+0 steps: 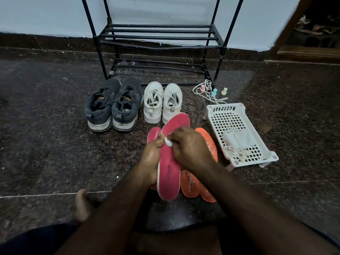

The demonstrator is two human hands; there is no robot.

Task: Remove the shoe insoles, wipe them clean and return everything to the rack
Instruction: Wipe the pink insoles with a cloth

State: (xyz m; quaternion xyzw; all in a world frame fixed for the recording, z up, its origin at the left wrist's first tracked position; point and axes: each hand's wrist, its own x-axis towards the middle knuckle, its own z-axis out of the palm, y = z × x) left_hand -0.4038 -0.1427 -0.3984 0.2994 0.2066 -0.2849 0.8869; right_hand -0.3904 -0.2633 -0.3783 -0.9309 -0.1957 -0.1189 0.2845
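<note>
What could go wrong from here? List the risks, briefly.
1. The left hand grips the pink insole only along one edge while the right hand rubs it with a small white wad; it may bend or slip.
2. The orange insoles lie directly beneath, so loosened dirt could fall on them.

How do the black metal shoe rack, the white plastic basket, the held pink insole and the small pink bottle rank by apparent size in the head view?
1. Black metal shoe rack, though cropped at the top.
2. White plastic basket.
3. Held pink insole; nearer the camera, so this order against the basket is unsure.
4. Small pink bottle.
</note>
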